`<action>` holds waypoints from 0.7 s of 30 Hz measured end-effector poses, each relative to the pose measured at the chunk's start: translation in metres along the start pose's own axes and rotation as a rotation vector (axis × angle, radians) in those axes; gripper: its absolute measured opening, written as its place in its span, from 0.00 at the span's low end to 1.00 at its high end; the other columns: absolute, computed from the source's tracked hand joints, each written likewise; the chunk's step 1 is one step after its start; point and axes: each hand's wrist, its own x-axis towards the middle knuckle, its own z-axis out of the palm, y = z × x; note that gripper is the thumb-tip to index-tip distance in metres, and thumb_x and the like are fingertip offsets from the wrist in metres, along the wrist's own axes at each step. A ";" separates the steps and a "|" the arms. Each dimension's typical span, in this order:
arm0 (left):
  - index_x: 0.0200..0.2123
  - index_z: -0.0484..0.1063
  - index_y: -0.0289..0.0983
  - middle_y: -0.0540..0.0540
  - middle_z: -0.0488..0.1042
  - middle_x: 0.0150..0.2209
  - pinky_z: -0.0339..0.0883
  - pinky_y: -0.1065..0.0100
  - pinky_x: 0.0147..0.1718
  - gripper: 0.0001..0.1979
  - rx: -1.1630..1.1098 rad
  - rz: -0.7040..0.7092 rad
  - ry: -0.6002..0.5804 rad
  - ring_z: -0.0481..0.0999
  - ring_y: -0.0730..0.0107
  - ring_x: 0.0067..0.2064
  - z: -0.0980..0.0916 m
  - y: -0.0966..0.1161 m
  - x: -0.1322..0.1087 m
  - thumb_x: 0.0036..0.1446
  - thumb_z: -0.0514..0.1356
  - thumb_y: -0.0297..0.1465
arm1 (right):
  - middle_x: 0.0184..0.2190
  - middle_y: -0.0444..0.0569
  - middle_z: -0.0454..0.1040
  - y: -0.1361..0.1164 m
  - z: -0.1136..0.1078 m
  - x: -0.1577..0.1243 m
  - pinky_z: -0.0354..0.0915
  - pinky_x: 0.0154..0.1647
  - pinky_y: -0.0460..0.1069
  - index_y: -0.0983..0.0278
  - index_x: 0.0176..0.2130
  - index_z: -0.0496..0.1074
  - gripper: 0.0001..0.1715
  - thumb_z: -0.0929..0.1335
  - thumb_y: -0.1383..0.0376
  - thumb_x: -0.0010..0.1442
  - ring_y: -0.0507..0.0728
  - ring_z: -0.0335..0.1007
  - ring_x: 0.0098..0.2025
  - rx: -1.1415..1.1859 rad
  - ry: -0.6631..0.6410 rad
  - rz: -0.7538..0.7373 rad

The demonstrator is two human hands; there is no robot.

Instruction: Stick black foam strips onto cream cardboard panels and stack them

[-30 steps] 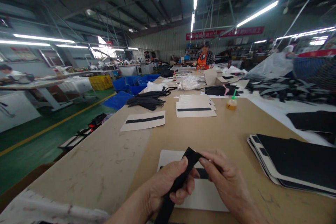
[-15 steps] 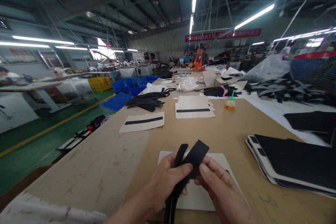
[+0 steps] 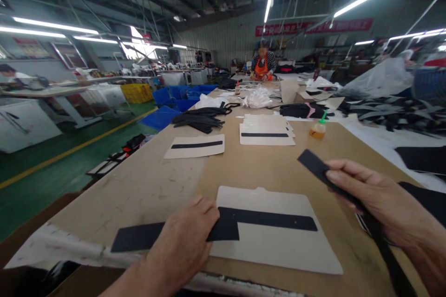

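Note:
A cream board (image 3: 278, 250) lies flat before me, with a dark strip (image 3: 278, 219) across its upper half. My left hand (image 3: 188, 227) is closed on a wide black strip (image 3: 135, 236), whose right end lies over the board and partly over the dark strip. The other end reaches left across the table edge. Off to the right, my right hand (image 3: 362, 190) pinches a long black strip (image 3: 313, 164) above the table; its tail hangs down past my wrist. Whether this is one strip or more I cannot tell.
Farther up the table (image 3: 139, 195) are a single board with a strip (image 3: 195, 147), overlapping boards (image 3: 266, 137), a bundle of black strips (image 3: 198, 119) and a green-tipped glue bottle (image 3: 318, 129). Black sheets (image 3: 425, 199) lie at right. A co-worker (image 3: 262, 65) stands at the far end.
My hands have moved apart from together over the board. The left took a wide black strip down to the board's left side; the right carried a long black strip off to the right.

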 end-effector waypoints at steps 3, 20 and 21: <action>0.42 0.72 0.39 0.42 0.70 0.49 0.64 0.54 0.52 0.16 0.060 0.040 0.004 0.65 0.53 0.53 0.026 -0.002 0.021 0.51 0.53 0.22 | 0.24 0.42 0.73 0.010 0.025 0.021 0.53 0.17 0.42 0.59 0.42 0.74 0.25 0.75 0.48 0.48 0.48 0.60 0.19 -0.129 -0.282 0.121; 0.51 0.68 0.37 0.41 0.70 0.51 0.66 0.55 0.52 0.22 -0.035 0.070 0.075 0.65 0.54 0.51 0.069 -0.020 0.031 0.51 0.54 0.24 | 0.25 0.42 0.73 0.055 0.162 0.088 0.56 0.27 0.46 0.64 0.36 0.74 0.07 0.68 0.65 0.56 0.50 0.63 0.25 -0.661 -0.676 -0.122; 0.50 0.69 0.37 0.41 0.70 0.50 0.66 0.55 0.52 0.22 -0.032 0.059 0.076 0.65 0.53 0.51 0.069 -0.020 0.031 0.51 0.54 0.24 | 0.25 0.42 0.73 0.056 0.164 0.089 0.56 0.27 0.46 0.64 0.37 0.73 0.07 0.68 0.66 0.55 0.50 0.63 0.26 -0.678 -0.676 -0.130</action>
